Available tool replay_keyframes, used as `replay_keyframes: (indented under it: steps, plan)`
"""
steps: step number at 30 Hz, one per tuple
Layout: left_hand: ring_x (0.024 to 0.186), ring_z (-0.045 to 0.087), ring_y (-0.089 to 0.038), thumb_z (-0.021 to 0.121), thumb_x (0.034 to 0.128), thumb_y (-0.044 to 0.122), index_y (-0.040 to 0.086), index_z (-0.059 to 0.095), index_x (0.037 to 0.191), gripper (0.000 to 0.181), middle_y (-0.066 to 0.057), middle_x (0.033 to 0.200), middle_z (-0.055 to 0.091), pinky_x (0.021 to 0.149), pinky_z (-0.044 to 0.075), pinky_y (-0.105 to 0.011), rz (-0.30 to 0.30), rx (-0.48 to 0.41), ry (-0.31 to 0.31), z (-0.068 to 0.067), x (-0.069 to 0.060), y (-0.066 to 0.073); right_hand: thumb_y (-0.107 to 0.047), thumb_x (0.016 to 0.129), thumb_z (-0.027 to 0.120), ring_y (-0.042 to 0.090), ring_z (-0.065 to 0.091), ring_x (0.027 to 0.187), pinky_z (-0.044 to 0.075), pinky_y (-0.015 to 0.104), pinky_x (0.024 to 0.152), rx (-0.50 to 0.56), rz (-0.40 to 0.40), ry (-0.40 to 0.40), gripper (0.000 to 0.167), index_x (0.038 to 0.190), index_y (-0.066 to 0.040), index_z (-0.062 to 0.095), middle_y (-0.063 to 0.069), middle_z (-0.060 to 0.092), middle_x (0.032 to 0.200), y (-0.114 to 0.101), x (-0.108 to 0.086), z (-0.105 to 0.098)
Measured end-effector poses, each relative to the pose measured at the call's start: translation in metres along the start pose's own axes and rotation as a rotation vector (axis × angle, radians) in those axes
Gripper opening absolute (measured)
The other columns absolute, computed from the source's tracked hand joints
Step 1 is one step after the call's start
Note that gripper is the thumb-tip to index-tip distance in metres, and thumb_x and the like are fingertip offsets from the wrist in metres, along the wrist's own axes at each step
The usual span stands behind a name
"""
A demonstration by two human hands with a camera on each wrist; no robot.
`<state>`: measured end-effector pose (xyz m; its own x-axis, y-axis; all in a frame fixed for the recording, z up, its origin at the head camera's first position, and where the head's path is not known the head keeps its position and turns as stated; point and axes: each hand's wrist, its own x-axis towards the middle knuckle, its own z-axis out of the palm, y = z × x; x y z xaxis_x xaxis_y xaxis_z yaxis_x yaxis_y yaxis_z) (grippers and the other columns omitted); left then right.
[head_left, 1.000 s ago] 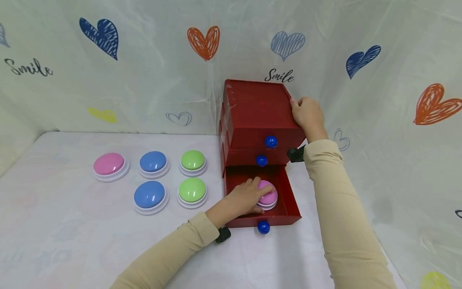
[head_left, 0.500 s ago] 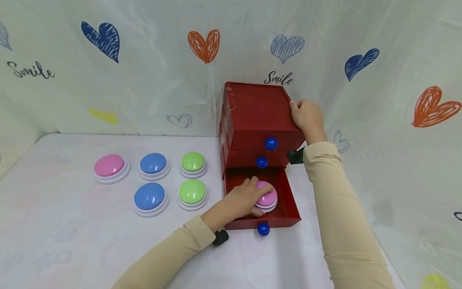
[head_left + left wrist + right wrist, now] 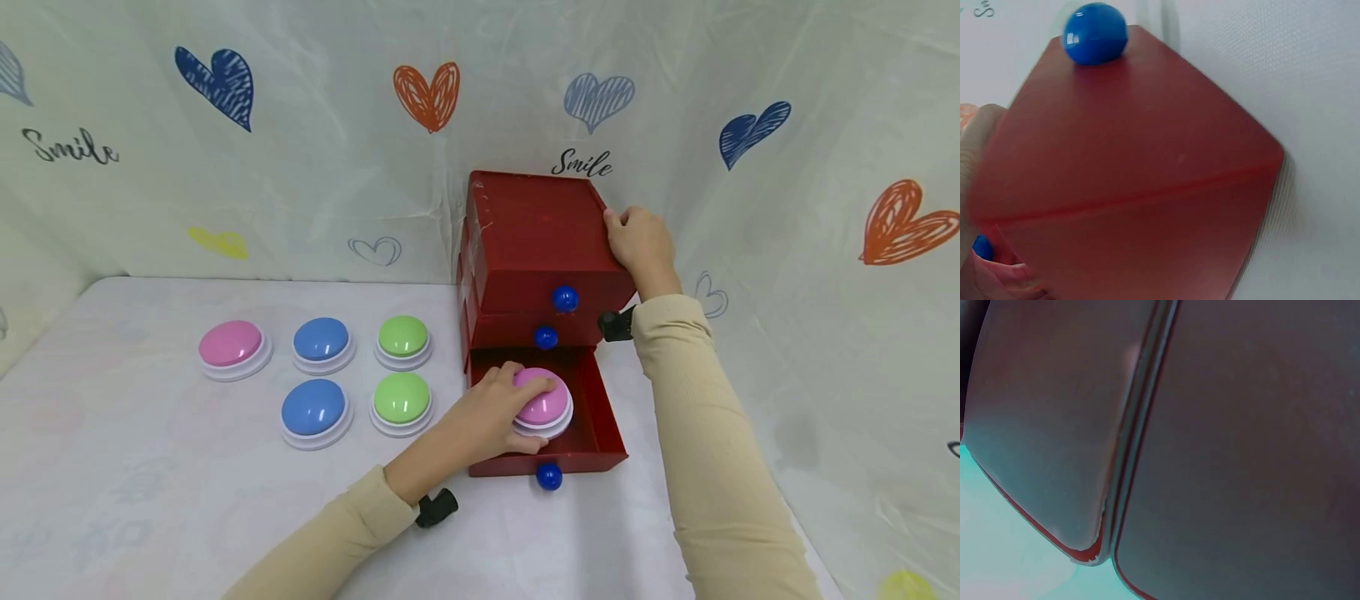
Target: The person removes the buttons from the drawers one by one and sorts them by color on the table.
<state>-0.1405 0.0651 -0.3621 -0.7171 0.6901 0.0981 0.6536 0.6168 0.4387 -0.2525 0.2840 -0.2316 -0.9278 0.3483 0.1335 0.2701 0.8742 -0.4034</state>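
A red drawer cabinet (image 3: 547, 221) stands against the backdrop, its bottom drawer (image 3: 609, 421) pulled out. Over that drawer my left hand (image 3: 487, 417) grips a pink dome push button (image 3: 546, 407) with a white base, thumb at the near side and fingers across the dome. The drawer floor beneath it is partly hidden. My right hand (image 3: 641, 246) holds the cabinet's upper right edge, thumb on the top rim; its other fingers are mostly hidden. In the left wrist view the drawer front (image 3: 1122, 137) and its blue knob (image 3: 1095, 34) fill much of the picture.
On the white table (image 3: 187, 500), left of the cabinet, stand another pink button (image 3: 231, 343), two blue buttons (image 3: 321, 339) and two green buttons (image 3: 402, 336). The two upper drawers are pushed in, each with a blue knob (image 3: 565, 298). A heart-printed cloth (image 3: 315, 150) hangs behind.
My left hand has moved slightly left with the pink push button, which now looks larger and nearer. The right hand keeps its place on the cabinet.
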Motion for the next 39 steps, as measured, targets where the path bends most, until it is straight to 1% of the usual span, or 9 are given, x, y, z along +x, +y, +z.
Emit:
replay_keyframes:
  steps: [8, 10, 15, 17, 21, 27, 29, 34, 39]
  plan:
    - [0.116, 0.047, -0.027, 0.075, 0.0741, 0.043, 0.03, 0.045, 0.135, 0.069, -0.012, 0.129, 0.044, 0.081, 0.055, -0.039, -0.016, -0.032, 0.089, -0.013, -0.02, -0.009, -0.042, 0.099, 0.03, 0.029, 0.053, 0.081, 0.04, 0.033, 0.061, -0.011, -0.003, -0.011, 0.05, 0.105, 0.001, 0.055, 0.017, 0.056, 0.094, 0.001, -0.001, -0.003]
    - [0.117, 0.046, -0.028, 0.075, 0.0742, 0.042, 0.03, 0.044, 0.135, 0.069, -0.012, 0.13, 0.043, 0.082, 0.054, -0.04, -0.025, -0.037, 0.095, -0.014, -0.025, -0.012, -0.042, 0.099, 0.03, 0.029, 0.053, 0.081, 0.04, 0.034, 0.062, -0.017, -0.008, -0.01, 0.05, 0.104, 0.001, 0.055, 0.018, 0.056, 0.094, 0.001, -0.001, -0.003]
    - [0.118, 0.045, -0.028, 0.076, 0.0732, 0.041, 0.034, 0.043, 0.135, 0.071, -0.013, 0.134, 0.042, 0.079, 0.055, -0.041, -0.08, -0.045, 0.082, -0.019, -0.038, -0.02, -0.042, 0.099, 0.031, 0.029, 0.052, 0.08, 0.039, 0.034, 0.061, -0.016, -0.019, 0.002, 0.049, 0.099, 0.0, 0.055, 0.017, 0.055, 0.091, 0.0, -0.001, -0.002]
    - [0.118, 0.046, -0.028, 0.077, 0.0723, 0.04, 0.035, 0.042, 0.135, 0.072, -0.012, 0.134, 0.042, 0.079, 0.055, -0.041, -0.092, -0.048, 0.089, -0.022, -0.043, -0.022, -0.042, 0.099, 0.031, 0.029, 0.052, 0.079, 0.039, 0.034, 0.06, -0.013, -0.017, 0.004, 0.048, 0.098, -0.001, 0.055, 0.016, 0.055, 0.09, 0.0, -0.001, -0.002]
    - [0.117, 0.047, -0.028, 0.078, 0.0715, 0.038, 0.035, 0.043, 0.133, 0.071, -0.012, 0.132, 0.044, 0.08, 0.055, -0.041, -0.091, -0.041, 0.133, -0.029, -0.055, -0.03, -0.041, 0.099, 0.031, 0.028, 0.051, 0.078, 0.037, 0.032, 0.06, -0.01, -0.013, 0.006, 0.047, 0.097, -0.001, 0.055, 0.015, 0.054, 0.087, 0.001, 0.0, -0.001]
    - [0.115, 0.048, -0.03, 0.079, 0.0711, 0.035, 0.028, 0.045, 0.131, 0.069, -0.015, 0.13, 0.046, 0.081, 0.054, -0.042, -0.076, -0.014, 0.206, -0.039, -0.077, -0.048, -0.042, 0.099, 0.03, 0.026, 0.051, 0.077, 0.038, 0.031, 0.059, -0.001, 0.0, -0.013, 0.047, 0.1, -0.001, 0.054, 0.014, 0.053, 0.087, 0.001, 0.0, -0.001]
    - [0.115, 0.048, -0.032, 0.079, 0.0703, 0.035, 0.027, 0.045, 0.131, 0.07, -0.017, 0.131, 0.045, 0.082, 0.054, -0.044, -0.093, -0.003, 0.22, -0.042, -0.085, -0.054, -0.043, 0.099, 0.03, 0.026, 0.052, 0.077, 0.039, 0.031, 0.06, 0.007, 0.009, -0.024, 0.049, 0.103, -0.001, 0.055, 0.014, 0.053, 0.088, 0.0, 0.0, -0.001]
    - [0.113, 0.049, -0.036, 0.08, 0.0699, 0.034, 0.025, 0.046, 0.13, 0.07, -0.019, 0.129, 0.045, 0.08, 0.053, -0.049, -0.169, 0.004, 0.235, -0.051, -0.103, -0.067, -0.043, 0.099, 0.029, 0.026, 0.052, 0.077, 0.04, 0.03, 0.06, 0.017, 0.013, -0.03, 0.05, 0.106, -0.001, 0.055, 0.015, 0.054, 0.089, 0.0, 0.0, -0.001]
    - [0.108, 0.051, -0.038, 0.081, 0.0702, 0.029, 0.021, 0.045, 0.129, 0.069, -0.02, 0.124, 0.045, 0.082, 0.051, -0.053, -0.197, -0.002, 0.282, -0.06, -0.121, -0.078, -0.043, 0.099, 0.029, 0.026, 0.052, 0.077, 0.04, 0.03, 0.06, 0.024, 0.017, -0.033, 0.05, 0.107, -0.001, 0.055, 0.015, 0.054, 0.089, 0.001, -0.001, -0.001]
